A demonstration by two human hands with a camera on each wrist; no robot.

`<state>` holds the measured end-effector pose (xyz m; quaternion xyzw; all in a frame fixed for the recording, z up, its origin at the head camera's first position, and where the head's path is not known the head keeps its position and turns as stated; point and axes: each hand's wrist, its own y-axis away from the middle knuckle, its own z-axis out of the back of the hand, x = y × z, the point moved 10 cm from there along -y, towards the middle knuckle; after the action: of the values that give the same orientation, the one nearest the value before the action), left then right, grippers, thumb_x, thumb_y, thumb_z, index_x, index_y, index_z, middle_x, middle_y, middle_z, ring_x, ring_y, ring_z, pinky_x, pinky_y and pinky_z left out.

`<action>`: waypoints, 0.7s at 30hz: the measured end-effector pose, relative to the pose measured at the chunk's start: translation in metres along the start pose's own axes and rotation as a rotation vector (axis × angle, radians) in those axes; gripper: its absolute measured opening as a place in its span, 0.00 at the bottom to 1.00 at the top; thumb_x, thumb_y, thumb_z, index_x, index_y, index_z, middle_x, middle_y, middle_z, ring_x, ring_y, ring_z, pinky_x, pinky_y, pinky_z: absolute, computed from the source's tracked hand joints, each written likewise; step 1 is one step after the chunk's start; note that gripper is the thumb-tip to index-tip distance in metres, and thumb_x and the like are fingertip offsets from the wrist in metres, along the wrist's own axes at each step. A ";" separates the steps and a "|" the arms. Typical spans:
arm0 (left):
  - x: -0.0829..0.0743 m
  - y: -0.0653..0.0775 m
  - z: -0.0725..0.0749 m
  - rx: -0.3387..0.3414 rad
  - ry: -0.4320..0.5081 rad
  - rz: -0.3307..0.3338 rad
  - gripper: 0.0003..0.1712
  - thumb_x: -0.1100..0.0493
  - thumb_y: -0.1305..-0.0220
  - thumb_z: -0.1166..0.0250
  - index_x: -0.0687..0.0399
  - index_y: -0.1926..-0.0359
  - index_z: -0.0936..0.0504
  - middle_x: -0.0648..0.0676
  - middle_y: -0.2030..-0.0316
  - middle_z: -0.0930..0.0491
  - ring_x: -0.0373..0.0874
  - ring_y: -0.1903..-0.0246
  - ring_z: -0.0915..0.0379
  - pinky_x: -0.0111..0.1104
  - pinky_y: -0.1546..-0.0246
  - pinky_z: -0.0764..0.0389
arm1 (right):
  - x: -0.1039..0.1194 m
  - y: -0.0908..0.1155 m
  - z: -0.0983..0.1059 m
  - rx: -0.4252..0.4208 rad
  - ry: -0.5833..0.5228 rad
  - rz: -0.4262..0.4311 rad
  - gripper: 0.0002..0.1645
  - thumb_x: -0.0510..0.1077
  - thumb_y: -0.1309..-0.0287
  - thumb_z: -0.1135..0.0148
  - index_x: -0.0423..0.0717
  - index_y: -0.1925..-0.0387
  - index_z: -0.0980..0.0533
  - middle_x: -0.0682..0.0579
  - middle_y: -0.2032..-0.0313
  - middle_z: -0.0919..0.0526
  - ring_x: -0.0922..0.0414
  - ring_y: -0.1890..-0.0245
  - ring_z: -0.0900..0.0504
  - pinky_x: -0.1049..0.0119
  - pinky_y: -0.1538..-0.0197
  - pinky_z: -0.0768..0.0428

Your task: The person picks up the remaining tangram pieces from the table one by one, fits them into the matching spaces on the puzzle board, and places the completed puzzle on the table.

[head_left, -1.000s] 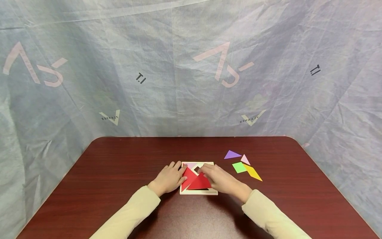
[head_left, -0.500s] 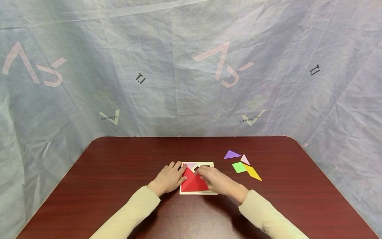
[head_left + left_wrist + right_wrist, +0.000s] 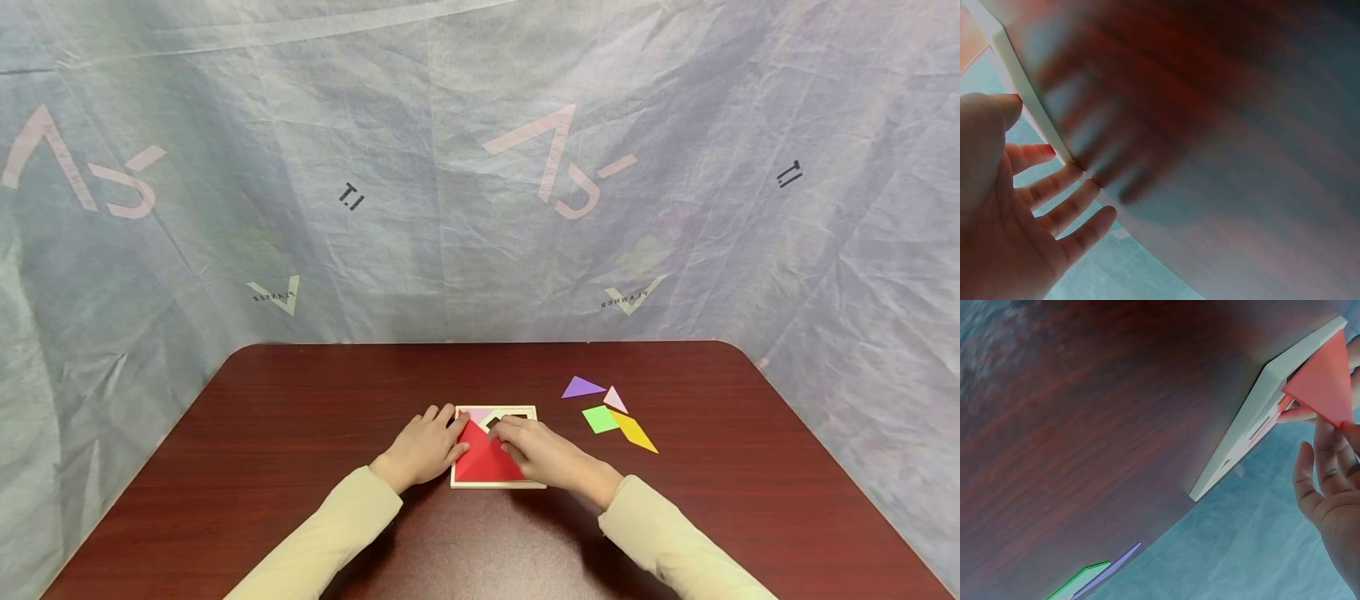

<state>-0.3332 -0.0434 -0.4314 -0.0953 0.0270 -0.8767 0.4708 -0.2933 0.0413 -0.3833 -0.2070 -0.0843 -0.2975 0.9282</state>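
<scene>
My right hand (image 3: 551,450) pinches a red tangram triangle (image 3: 1325,378) by a corner; in the right wrist view the triangle slants over the pale wooden puzzle tray (image 3: 1266,394). From above, this red triangle (image 3: 495,467) lies across the tray's near part, beside a second red triangle (image 3: 467,450) at the left. My left hand (image 3: 427,450) rests at the left side of the tray (image 3: 487,485), fingers spread, its thumb and index finger reaching over the rim. In the left wrist view, fingertips of the left hand (image 3: 1035,212) meet the tray's edge (image 3: 1025,87).
Right of the tray lie a purple triangle (image 3: 581,387), a small pink triangle (image 3: 615,400), a green square (image 3: 598,419) and a yellow parallelogram (image 3: 636,433). They sit on the dark red wooden table (image 3: 337,383). A grey printed cloth (image 3: 442,208) hangs behind.
The red triangle in my right hand has turned and shifted to meet the other red one, covering the dark gap at the tray's near side. The right hand moved slightly left; the left hand stayed.
</scene>
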 end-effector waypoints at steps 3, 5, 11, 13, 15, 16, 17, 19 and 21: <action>0.000 0.000 0.001 0.008 -0.001 0.002 0.28 0.43 0.35 0.50 0.51 0.39 0.30 0.57 0.48 0.31 0.51 0.53 0.33 0.42 0.55 0.27 | 0.000 0.000 0.000 -0.011 0.001 0.013 0.11 0.28 0.47 0.46 0.42 0.64 0.23 0.52 0.66 0.21 0.61 0.66 0.23 0.72 0.61 0.23; 0.000 0.001 0.001 0.013 0.002 0.005 0.28 0.43 0.35 0.50 0.51 0.39 0.30 0.57 0.48 0.32 0.51 0.52 0.33 0.43 0.55 0.27 | 0.000 0.000 0.000 -0.016 -0.005 0.020 0.10 0.28 0.47 0.45 0.41 0.64 0.23 0.50 0.65 0.21 0.59 0.64 0.21 0.70 0.59 0.22; 0.000 0.001 0.000 0.022 0.009 0.013 0.28 0.43 0.35 0.50 0.51 0.39 0.31 0.57 0.47 0.32 0.51 0.51 0.34 0.42 0.55 0.27 | -0.001 0.001 0.000 -0.024 -0.003 0.039 0.09 0.28 0.47 0.45 0.40 0.65 0.23 0.49 0.65 0.21 0.59 0.64 0.20 0.70 0.59 0.22; 0.000 0.001 0.000 0.021 0.009 0.012 0.28 0.43 0.35 0.50 0.51 0.39 0.31 0.57 0.47 0.32 0.52 0.51 0.34 0.42 0.55 0.27 | -0.001 0.000 0.000 -0.025 0.003 0.044 0.10 0.27 0.48 0.46 0.40 0.65 0.23 0.49 0.65 0.22 0.59 0.65 0.21 0.71 0.60 0.23; 0.000 0.001 0.001 0.021 0.011 0.010 0.28 0.43 0.35 0.50 0.52 0.39 0.31 0.57 0.47 0.32 0.52 0.51 0.34 0.43 0.55 0.27 | 0.000 0.000 0.000 -0.026 0.012 0.047 0.11 0.27 0.49 0.46 0.40 0.65 0.23 0.49 0.65 0.23 0.59 0.67 0.22 0.72 0.61 0.24; 0.000 0.001 0.001 0.020 0.011 0.009 0.28 0.43 0.35 0.50 0.52 0.39 0.31 0.57 0.47 0.32 0.52 0.51 0.33 0.43 0.55 0.27 | 0.000 0.000 -0.001 -0.025 0.018 0.046 0.12 0.27 0.49 0.46 0.40 0.65 0.23 0.49 0.66 0.23 0.60 0.68 0.23 0.72 0.62 0.24; 0.000 0.001 0.002 0.019 0.012 0.008 0.28 0.43 0.35 0.50 0.52 0.39 0.31 0.57 0.47 0.32 0.52 0.51 0.33 0.43 0.55 0.27 | -0.001 0.000 -0.002 -0.020 0.027 0.046 0.12 0.27 0.50 0.45 0.40 0.64 0.23 0.50 0.66 0.24 0.60 0.69 0.24 0.72 0.63 0.25; 0.000 0.001 0.002 0.016 0.012 0.007 0.28 0.43 0.35 0.50 0.52 0.39 0.30 0.57 0.47 0.32 0.52 0.52 0.33 0.43 0.55 0.27 | -0.002 0.000 -0.004 -0.006 0.045 0.032 0.12 0.28 0.50 0.44 0.41 0.63 0.23 0.51 0.65 0.25 0.61 0.69 0.25 0.73 0.63 0.25; 0.000 0.001 0.002 0.017 0.010 0.007 0.28 0.43 0.35 0.50 0.52 0.39 0.30 0.57 0.47 0.32 0.52 0.52 0.33 0.43 0.55 0.27 | -0.004 0.001 -0.007 0.012 0.059 0.015 0.13 0.29 0.50 0.42 0.42 0.61 0.23 0.52 0.64 0.26 0.62 0.68 0.26 0.73 0.62 0.25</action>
<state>-0.3319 -0.0435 -0.4292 -0.0868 0.0224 -0.8757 0.4745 -0.2957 0.0406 -0.3907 -0.1931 -0.0570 -0.2961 0.9337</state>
